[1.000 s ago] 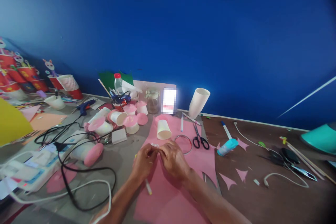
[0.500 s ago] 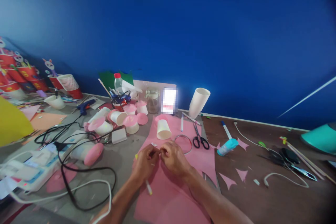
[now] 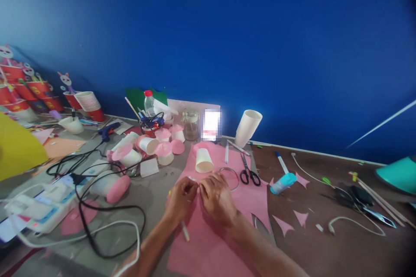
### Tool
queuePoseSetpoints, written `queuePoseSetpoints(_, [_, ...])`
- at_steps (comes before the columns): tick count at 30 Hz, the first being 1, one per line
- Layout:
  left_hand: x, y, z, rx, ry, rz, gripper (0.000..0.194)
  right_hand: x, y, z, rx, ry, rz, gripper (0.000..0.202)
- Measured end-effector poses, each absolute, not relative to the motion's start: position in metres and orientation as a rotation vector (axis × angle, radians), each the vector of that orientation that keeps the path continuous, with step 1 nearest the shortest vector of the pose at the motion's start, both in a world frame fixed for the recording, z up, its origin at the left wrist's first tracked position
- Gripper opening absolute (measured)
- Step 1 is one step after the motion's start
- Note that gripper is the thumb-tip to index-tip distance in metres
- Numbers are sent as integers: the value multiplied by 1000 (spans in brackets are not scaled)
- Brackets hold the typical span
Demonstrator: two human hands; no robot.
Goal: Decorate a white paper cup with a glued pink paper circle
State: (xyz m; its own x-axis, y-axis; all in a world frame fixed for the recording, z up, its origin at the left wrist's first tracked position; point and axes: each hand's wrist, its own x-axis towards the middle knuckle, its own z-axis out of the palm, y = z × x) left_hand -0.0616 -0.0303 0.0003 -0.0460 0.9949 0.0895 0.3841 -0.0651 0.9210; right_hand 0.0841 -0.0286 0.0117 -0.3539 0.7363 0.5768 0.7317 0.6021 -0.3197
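Little has moved in the past second: the left hand (image 3: pixel 180 199) and right hand (image 3: pixel 217 198) remain fingertip to fingertip over the large pink paper sheet (image 3: pixel 211 242). Both pinch narrowly at something too small to identify. A white paper cup (image 3: pixel 204 161) lies just beyond, black-handled scissors (image 3: pixel 248 172) farther right.

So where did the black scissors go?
The black scissors lie on the right edge of the pink paper sheet, just right of the metal ring and beyond the right hand.
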Motion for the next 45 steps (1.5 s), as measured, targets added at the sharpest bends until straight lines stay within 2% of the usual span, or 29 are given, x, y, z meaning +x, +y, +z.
queuePoseSetpoints(18, [-59,-34,8,1678,1529,1055,18,84,-28,10,-1108,-2129,-150,19])
queuePoseSetpoints(27, [-60,-31,0,1555,1509,1064,15,85,-18,5,-1141,-1995,11,20])
queuePoseSetpoints(37, [-63,-31,-4,1556,1540,1042,16,84,-27,13,-1085,-2131,-156,19])
queuePoseSetpoints(45, [-58,-33,5,1626,1519,1054,14,86,-24,9,-1107,-2151,-133,20])
